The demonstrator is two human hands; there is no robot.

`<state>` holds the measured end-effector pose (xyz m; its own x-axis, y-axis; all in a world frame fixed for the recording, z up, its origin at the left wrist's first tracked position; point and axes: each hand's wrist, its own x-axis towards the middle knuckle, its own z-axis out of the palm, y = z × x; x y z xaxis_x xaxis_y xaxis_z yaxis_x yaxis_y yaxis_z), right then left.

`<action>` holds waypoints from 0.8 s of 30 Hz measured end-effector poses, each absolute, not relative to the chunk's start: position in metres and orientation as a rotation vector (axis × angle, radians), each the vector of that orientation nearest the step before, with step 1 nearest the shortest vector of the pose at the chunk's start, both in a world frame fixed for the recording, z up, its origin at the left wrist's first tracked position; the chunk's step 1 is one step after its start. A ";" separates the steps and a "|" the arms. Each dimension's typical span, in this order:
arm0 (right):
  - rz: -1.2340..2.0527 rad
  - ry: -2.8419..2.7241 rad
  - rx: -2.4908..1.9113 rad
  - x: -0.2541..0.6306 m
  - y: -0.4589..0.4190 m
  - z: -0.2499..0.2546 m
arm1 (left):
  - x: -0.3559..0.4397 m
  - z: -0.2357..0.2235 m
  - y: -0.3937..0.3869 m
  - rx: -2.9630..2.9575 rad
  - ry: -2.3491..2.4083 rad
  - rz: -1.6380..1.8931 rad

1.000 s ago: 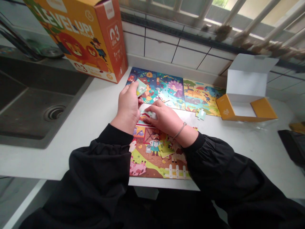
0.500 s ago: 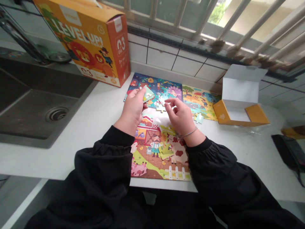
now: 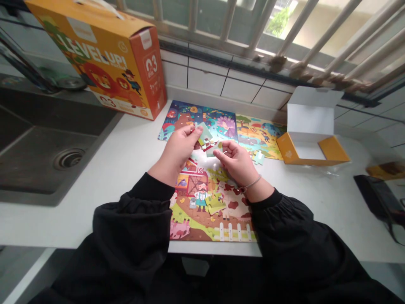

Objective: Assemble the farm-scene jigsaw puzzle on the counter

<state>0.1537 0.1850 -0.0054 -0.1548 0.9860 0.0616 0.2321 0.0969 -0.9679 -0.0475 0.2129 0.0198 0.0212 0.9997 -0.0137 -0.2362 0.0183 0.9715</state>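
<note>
My left hand [image 3: 179, 150] is closed on a pale green puzzle piece [image 3: 205, 133], lifted just above the counter. My right hand [image 3: 238, 162] pinches a second puzzle piece [image 3: 212, 147] with red and white print, right beside the left hand's piece. Both hover over the top edge of a farm jigsaw [image 3: 209, 207] that lies at the counter's front edge. Two finished jigsaws, a blue one [image 3: 218, 120] and a yellow one [image 3: 259, 133], lie side by side behind it. A loose piece [image 3: 258, 157] rests by the yellow one.
An orange "LEVEL UP" puzzle box [image 3: 104, 63] stands at the back left beside a dark sink [image 3: 47, 147]. An open small orange-and-white box [image 3: 311, 139] sits at the right. A dark object [image 3: 379, 198] lies at the far right. A tiled wall and barred window run behind.
My right hand lifted off the farm jigsaw and picked up a piece, bringing it next to the left hand's piece. The left hand stayed raised with its piece.
</note>
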 end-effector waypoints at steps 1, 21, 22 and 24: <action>1.143 -1.525 -1.258 0.154 0.185 -0.006 | -0.049 0.019 0.216 0.961 1.034 1.350; 1.018 -1.703 -1.176 0.149 0.181 0.004 | -0.052 0.016 0.226 0.677 1.115 1.507; 0.989 -1.724 -1.182 0.148 0.180 0.004 | -0.051 0.015 0.227 0.684 1.127 1.492; 0.933 -1.782 -1.220 0.147 0.180 0.003 | -0.049 0.012 0.226 0.701 1.145 1.462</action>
<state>0.1471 0.1804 0.0031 -0.2462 0.9509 0.1873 0.3880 0.2738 -0.8800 -0.0494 0.2264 0.0125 -0.2275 0.9600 -0.1631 -0.3886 0.0641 0.9192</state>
